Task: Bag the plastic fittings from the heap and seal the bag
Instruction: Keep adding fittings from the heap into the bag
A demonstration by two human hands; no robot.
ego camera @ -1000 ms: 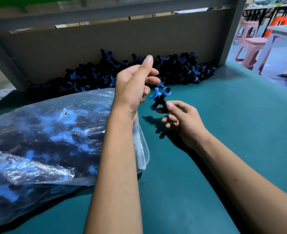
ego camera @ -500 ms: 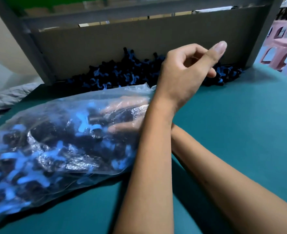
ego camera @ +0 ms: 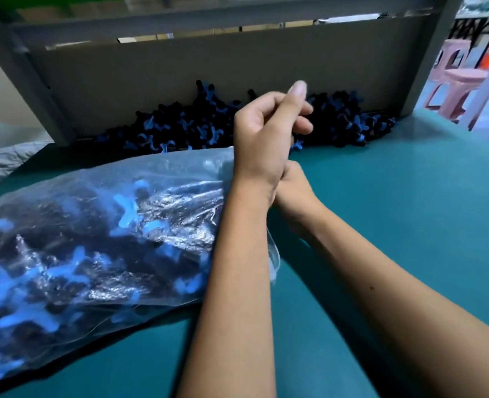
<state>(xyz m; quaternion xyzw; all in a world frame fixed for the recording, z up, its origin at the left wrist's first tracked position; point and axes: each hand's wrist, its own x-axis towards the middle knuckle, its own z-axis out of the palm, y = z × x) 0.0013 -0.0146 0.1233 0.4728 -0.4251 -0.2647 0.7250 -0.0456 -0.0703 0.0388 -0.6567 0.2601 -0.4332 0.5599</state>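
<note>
A clear plastic bag (ego camera: pixel 99 242), full of black and blue plastic fittings, lies on the green table (ego camera: pixel 395 225) at the left, its mouth facing right. My left hand (ego camera: pixel 266 130) is raised at the top of the bag's mouth, fingers curled and thumb up, and seems to pinch the upper lip of the film. At the mouth, just below that wrist, is my right hand (ego camera: pixel 295 193); its fingers are hidden behind my left wrist. The heap of fittings (ego camera: pixel 197 127) lies behind both hands against the back board.
A grey cardboard board (ego camera: pixel 209 67) in a metal frame closes off the table's far side. Pink plastic stools (ego camera: pixel 461 81) stand beyond the table at the right. Crumpled pale film (ego camera: pixel 4 159) lies at the far left edge.
My right hand carried a fitting into the bag, reached deep inside, and has drawn back to the mouth. The left hand kept holding the mouth up. My view shifted left.
</note>
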